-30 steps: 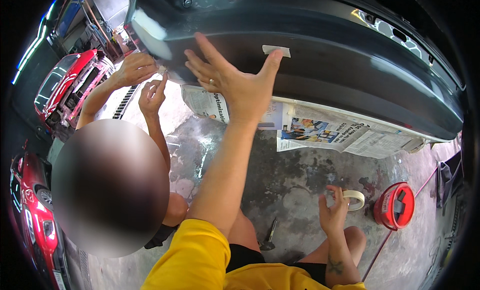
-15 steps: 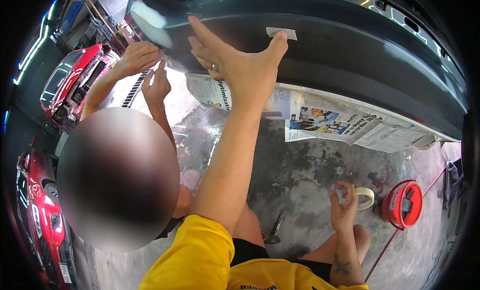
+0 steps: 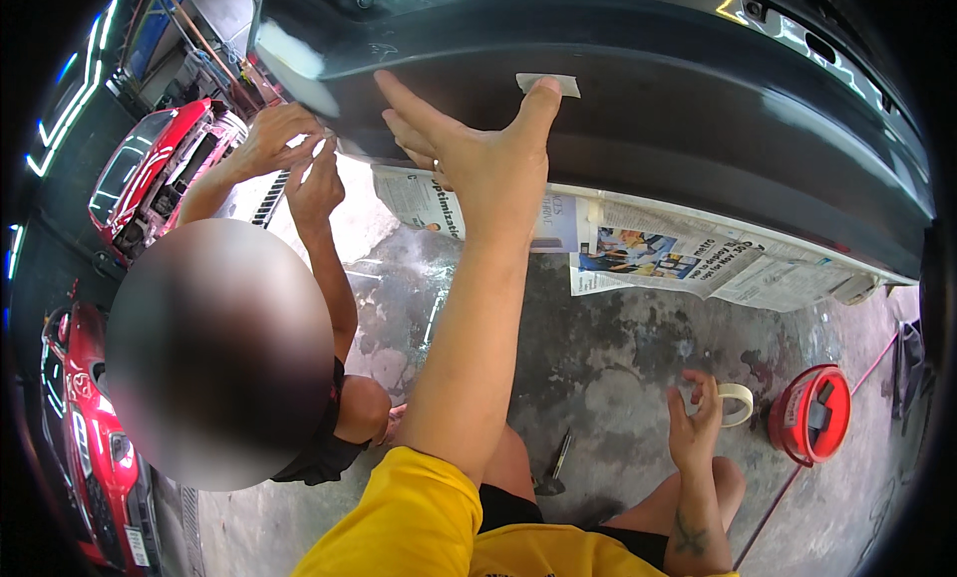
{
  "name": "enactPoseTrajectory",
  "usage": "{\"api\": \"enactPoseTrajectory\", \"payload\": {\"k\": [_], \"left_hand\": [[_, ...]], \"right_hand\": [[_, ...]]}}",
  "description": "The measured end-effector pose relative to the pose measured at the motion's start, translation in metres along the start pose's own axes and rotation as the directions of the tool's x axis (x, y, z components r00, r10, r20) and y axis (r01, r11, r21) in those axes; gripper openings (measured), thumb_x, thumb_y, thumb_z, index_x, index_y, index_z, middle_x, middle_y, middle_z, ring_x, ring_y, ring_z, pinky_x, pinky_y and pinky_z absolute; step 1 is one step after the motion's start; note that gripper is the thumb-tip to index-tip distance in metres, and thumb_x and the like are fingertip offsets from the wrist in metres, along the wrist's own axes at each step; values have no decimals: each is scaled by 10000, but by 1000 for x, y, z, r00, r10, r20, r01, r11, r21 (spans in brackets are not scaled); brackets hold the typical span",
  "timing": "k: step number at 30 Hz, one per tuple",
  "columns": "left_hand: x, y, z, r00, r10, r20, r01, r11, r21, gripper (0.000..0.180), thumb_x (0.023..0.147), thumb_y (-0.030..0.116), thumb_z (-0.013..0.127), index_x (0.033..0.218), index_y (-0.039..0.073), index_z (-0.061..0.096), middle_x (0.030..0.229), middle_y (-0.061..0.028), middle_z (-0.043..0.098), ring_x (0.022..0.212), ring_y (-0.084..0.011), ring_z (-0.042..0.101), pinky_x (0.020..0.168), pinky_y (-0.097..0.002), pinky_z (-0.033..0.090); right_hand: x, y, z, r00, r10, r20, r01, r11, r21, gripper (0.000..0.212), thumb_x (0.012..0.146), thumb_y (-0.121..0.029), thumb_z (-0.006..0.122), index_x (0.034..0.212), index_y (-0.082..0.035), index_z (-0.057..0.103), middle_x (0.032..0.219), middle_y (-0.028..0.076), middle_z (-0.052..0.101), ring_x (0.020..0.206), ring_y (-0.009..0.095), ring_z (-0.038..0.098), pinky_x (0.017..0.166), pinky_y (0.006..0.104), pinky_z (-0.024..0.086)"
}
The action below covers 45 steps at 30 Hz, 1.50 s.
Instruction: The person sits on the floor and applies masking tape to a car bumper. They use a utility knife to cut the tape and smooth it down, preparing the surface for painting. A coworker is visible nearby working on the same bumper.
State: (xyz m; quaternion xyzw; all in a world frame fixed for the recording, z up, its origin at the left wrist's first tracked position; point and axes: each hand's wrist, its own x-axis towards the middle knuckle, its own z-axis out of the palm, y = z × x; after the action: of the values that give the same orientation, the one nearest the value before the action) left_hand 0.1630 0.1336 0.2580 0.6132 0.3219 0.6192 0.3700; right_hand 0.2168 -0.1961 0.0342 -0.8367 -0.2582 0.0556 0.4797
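Yellow sleeve (image 3: 399,507) outstretched, a worker presses the thumb of the left hand (image 3: 488,168), fingers spread, on a pale tape strip (image 3: 568,84) stuck to a dark bumper (image 3: 698,129), unchanged from half a second earlier. Newspaper (image 3: 743,261) hangs below. The right hand (image 3: 696,428), its thumb apart from the fingers, still has a cream tape roll (image 3: 737,388) against it, near a red bucket (image 3: 785,423); I cannot tell how it is gripped. At left, more of a co-worker's dark shorts (image 3: 324,449) now shows, the co-worker's hands (image 3: 274,146) raised by the bumper's corner.
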Motion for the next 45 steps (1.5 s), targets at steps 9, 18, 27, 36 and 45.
{"api": "enactPoseTrajectory", "payload": {"k": [9, 18, 27, 36, 45], "left_hand": [[-6, 8, 6, 994, -105, -18, 105, 994, -26, 1432, 761, 417, 946, 1747, 36, -19, 1789, -287, -9, 1676, -442, -16, 1335, -553, 109], [-3, 12, 0, 999, 10, -30, -8, 997, 79, 1445, 754, 409, 944, 1742, 33, -42, 1771, -334, -7, 1665, -479, -5, 1331, -570, 112], [13, 9, -11, 954, 289, 78, -298, 895, 331, 1503, 727, 420, 966, 1739, 85, -94, 1735, -416, -23, 1640, -568, -38, 1296, -689, 72], [31, 47, -35, 810, 530, 253, -569, 603, 559, 1389, 720, 324, 1006, 1758, 198, 91, 1748, -201, 193, 1635, -473, 143, 1296, -696, 164], [32, 21, -51, 658, 727, 196, -725, 540, 428, 1005, 795, 294, 983, 1637, 179, 445, 1630, -235, 383, 1536, -429, 371, 1196, -529, 412]], "right_hand": [[0, -5, 4, 1000, -11, -9, 11, 1000, 27, 295, 915, -86, 756, 1191, -9, 686, 947, 80, 478, 910, 226, 472, 835, 384, 424], [-2, -5, 6, 999, 30, 19, -30, 999, 20, 304, 905, -62, 762, 1195, -24, 681, 969, 80, 491, 918, 225, 474, 842, 382, 426], [-3, -12, 10, 999, 35, -1, -35, 999, -16, 313, 905, -79, 780, 1200, -32, 686, 994, 95, 529, 940, 234, 503, 851, 398, 448], [-2, -10, 14, 1000, 6, 15, -6, 1000, 9, 320, 904, -90, 780, 1209, -42, 696, 968, 101, 543, 927, 243, 512, 846, 402, 451], [-4, -11, 12, 1000, -16, 21, 15, 999, 36, 313, 903, -90, 776, 1198, -32, 692, 936, 86, 501, 904, 230, 484, 830, 391, 427]]}}
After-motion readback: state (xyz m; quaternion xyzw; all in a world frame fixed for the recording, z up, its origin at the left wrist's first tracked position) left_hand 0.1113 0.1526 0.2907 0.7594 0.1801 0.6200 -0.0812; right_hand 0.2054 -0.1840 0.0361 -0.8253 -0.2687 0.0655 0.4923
